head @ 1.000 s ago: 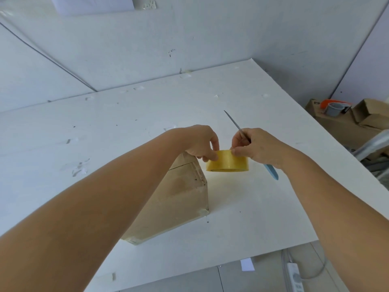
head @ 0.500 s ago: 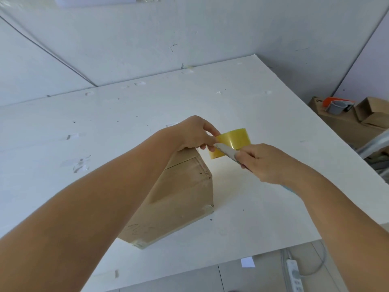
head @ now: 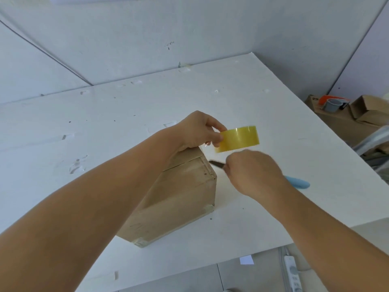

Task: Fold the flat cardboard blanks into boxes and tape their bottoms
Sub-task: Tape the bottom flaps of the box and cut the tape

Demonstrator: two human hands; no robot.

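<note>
1. Cardboard first: the folded box [head: 181,199] stands on the white table [head: 273,114], just left of centre, its upturned face with flaps closed and clear tape glinting at the near corners.
2. Left hand [head: 197,131] hovers over the box's far edge, fingers pinched shut on the yellow tape roll [head: 239,139], which it holds in the air at about one o'clock from the box.
3. Right hand [head: 252,171], blurred with motion, sits just below the roll and just right of the box's top corner, clenched around a utility knife [head: 297,183]; the dark blade tip pokes out towards nine o'clock, the blue handle trails towards four o'clock.
4. Far right, at three o'clock, more cardboard boxes [head: 345,127] sit beyond the table, a tape dispenser [head: 332,103] on top.
5. Progress call: this box looks formed and its seam taped, likely at the cutting-free stage. No flat blanks are in view, so I can't tell how many remain.
</note>
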